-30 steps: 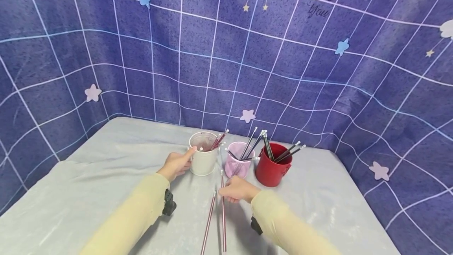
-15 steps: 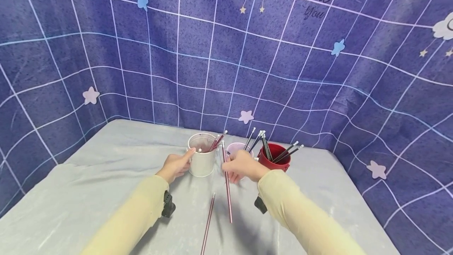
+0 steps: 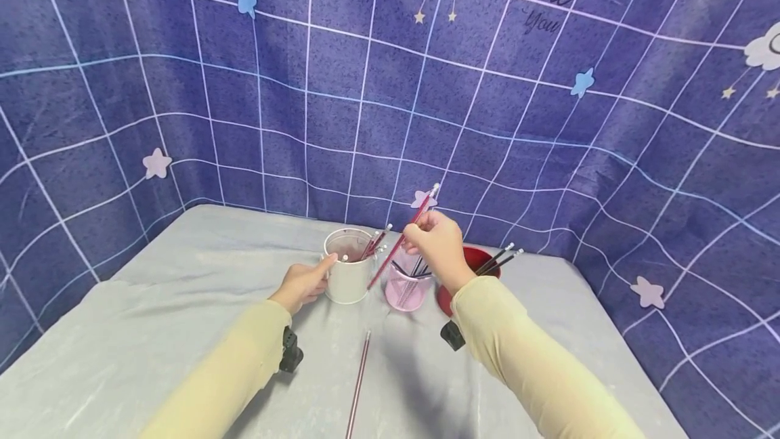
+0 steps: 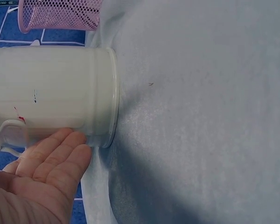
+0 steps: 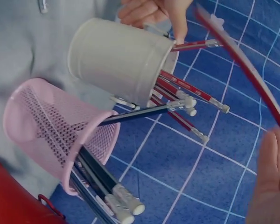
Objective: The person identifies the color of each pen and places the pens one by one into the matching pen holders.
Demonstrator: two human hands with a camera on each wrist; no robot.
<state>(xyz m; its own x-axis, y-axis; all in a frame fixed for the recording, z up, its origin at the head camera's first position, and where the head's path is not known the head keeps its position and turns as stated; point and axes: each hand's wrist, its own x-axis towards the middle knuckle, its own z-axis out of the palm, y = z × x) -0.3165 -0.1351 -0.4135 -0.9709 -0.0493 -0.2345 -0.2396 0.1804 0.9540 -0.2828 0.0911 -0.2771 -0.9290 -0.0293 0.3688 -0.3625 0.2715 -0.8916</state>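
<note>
My left hand (image 3: pixel 301 284) rests against the side of a white pail (image 3: pixel 349 282), thumb at its rim and fingers laid straight along its wall. Several red pencils (image 5: pixel 191 89) with white erasers stand in that pail. My right hand (image 3: pixel 440 246) pinches another red pencil (image 3: pixel 396 246) near its eraser end. This pencil slants in the air, eraser up, its lower tip beside the pail's right wall. A pink mesh cup (image 3: pixel 405 295) with dark pencils (image 5: pixel 107 179) stands below my right hand. Farther right, a red pail (image 3: pixel 443 300) is partly hidden behind my wrist.
One more red pencil (image 3: pixel 358 385) lies on the grey tablecloth (image 3: pixel 195 276) between my forearms. Two dark pencils (image 3: pixel 496 261) stick out of the red pail. A blue gridded curtain (image 3: pixel 390 107) hangs behind the table.
My right hand has picked a red pencil off the cloth, lifted it up and back, and tilted it to slant over the pink cup. The left hand stays at the white pail.
</note>
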